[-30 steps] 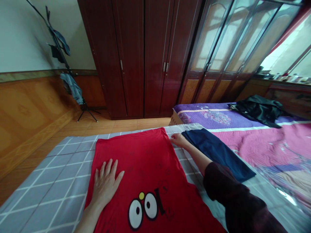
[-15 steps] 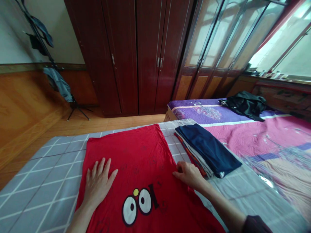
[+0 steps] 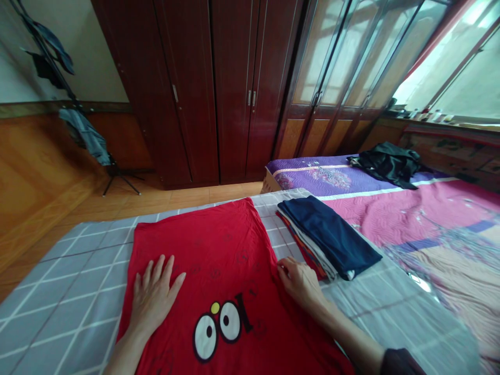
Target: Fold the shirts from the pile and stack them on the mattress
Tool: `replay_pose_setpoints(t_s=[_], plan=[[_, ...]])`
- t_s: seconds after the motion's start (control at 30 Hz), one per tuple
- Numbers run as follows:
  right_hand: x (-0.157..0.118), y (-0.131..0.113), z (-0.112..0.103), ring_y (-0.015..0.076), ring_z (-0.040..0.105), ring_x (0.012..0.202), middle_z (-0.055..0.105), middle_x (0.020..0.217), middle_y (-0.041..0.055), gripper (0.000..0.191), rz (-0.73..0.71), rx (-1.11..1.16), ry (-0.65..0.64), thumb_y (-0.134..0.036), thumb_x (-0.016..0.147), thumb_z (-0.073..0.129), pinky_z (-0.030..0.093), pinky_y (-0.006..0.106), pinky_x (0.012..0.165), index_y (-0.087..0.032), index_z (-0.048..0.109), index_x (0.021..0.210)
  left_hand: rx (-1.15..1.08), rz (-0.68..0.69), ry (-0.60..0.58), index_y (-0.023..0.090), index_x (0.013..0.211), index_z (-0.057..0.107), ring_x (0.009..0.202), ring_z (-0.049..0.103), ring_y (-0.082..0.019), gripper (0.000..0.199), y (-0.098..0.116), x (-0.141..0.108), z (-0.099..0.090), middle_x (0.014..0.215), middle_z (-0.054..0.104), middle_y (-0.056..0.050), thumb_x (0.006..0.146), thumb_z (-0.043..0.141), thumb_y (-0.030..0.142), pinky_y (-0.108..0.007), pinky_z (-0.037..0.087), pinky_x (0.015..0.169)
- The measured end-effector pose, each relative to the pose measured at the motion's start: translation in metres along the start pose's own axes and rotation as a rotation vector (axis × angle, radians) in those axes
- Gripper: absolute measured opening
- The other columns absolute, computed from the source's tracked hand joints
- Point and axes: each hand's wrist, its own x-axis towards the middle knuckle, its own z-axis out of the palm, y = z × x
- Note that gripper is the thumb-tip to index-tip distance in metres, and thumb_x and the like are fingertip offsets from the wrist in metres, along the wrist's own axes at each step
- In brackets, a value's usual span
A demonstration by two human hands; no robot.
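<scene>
Lying flat on the grey checked sheet (image 3: 70, 291), the red shirt (image 3: 219, 260) fills the middle, with a folded stack (image 3: 328, 239) just beside its right edge. Right hand (image 3: 300, 284) has drawn back from the far corner to mid-edge (fingers curled, pinching the hem); left hand (image 3: 152, 297) stays splayed flat, pinning the cloth.

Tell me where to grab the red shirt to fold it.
Pinch the red shirt at its right side edge, where the right hand rests. It lies flat, so only the edges give the fingers something to lift. The left hand pins the other side.
</scene>
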Motion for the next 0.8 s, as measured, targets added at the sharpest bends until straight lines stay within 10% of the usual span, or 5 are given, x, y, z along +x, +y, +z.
replay_pose_setpoints(t_s=[0.8], plan=[[0.019, 0.02, -0.015, 0.0198, 0.065, 0.077, 0.071, 0.082, 0.0066, 0.02, 0.123, -0.141, 0.03, -0.023, 0.084, 0.045, 0.031, 0.026, 0.057, -0.019, 0.065, 0.084, -0.003, -0.014, -0.02, 0.017, 0.143, 0.034, 0.137, 0.024, -0.034, 0.062, 0.001, 0.001, 0.001, 0.15, 0.03, -0.01, 0.09, 0.035, 0.048, -0.053, 0.021, 0.108]])
